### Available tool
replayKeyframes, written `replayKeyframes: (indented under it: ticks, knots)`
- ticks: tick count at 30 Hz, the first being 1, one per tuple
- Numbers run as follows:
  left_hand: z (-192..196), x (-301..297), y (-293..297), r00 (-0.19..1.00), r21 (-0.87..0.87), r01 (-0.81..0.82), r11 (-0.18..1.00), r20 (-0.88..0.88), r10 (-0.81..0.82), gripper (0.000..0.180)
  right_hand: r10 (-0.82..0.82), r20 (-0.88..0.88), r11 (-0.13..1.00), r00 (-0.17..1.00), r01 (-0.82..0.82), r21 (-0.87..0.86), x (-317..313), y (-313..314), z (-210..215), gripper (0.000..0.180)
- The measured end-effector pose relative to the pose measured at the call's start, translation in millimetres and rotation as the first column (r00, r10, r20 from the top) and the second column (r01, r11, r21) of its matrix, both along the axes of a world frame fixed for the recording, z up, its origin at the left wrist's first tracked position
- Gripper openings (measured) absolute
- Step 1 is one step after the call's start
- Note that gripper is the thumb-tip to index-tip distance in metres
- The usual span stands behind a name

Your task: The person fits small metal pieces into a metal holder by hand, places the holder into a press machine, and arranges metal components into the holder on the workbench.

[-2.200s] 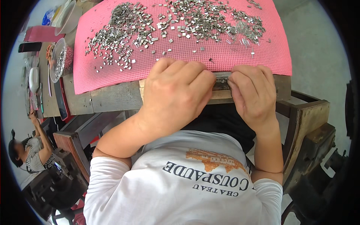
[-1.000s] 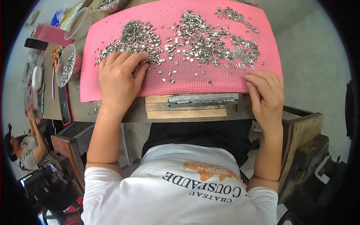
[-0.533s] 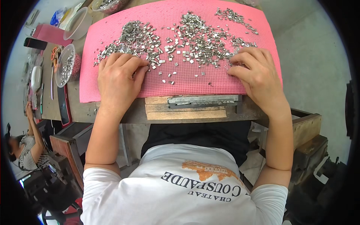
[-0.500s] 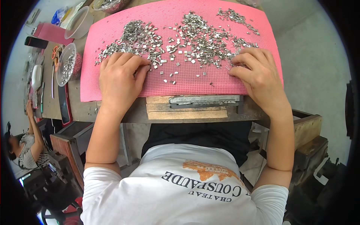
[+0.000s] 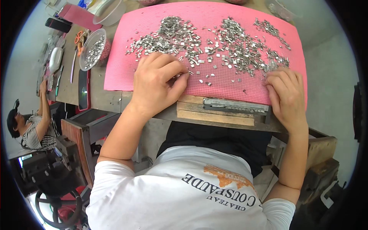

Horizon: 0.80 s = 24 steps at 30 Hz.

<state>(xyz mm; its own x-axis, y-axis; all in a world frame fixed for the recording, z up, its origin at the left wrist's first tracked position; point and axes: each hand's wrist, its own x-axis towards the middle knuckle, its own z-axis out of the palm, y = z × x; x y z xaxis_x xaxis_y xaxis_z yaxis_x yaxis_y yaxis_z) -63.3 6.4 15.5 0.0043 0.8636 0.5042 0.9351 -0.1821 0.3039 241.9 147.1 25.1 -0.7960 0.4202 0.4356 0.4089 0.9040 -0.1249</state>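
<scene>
Touching at the tips, the thumb and forefinger of the left hand (image 5: pixel 155 82) were closed together low over the pink mat (image 5: pixel 119 71), at the near edge of the left heap (image 5: pixel 172 36) of small metal pieces; whether they gripped one, I could not tell. The right hand (image 5: pixel 287 97) was over the mat's right part, its fingers bent and the thumb close below the forefinger, near some thin pins (image 5: pixel 275 61); I could not tell whether these fingers were closed on anything.

Farther along the mat lay a middle heap (image 5: pixel 235 46) and, toward the far right, a smaller heap (image 5: pixel 270 28). A few stray pieces (image 5: pixel 209 78) lay scattered between the hands. Just off the mat's near edge, a metal bar (image 5: pixel 234 105) rested on wood (image 5: pixel 214 116) at the edge of the table (image 5: pixel 73 94).

Left of the mat stood a bowl (image 5: pixel 104 53) of metal pieces, with a clear tub (image 5: pixel 111 18) beyond it. Orange scissors (image 5: pixel 78 37), a purple stick (image 5: pixel 73 69), a phone (image 5: pixel 83 90), a white case (image 5: pixel 55 59) and a green pen (image 5: pixel 59 81) lay around the bowl. Farther left, a person (image 5: pixel 37 134) in a striped top had both arms stretched forward.
</scene>
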Motion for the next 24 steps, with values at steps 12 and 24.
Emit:
replayKeyframes:
  ticks: [12,24]
  knots:
    - [8.3,3.1,-14.2,0.994,-0.236,-0.021,0.971,0.095,0.045,0.010,-0.084,-0.297,0.944,0.951,-0.020,-0.331,0.3,-64.2,-14.5,0.024]
    - [3.3,12.7,-17.2,0.994,-0.141,-0.105,0.984,-0.044,0.099,0.006,-0.086,-0.248,0.954,0.965,0.007,-0.301,-5.5,-69.5,-16.4,0.023]
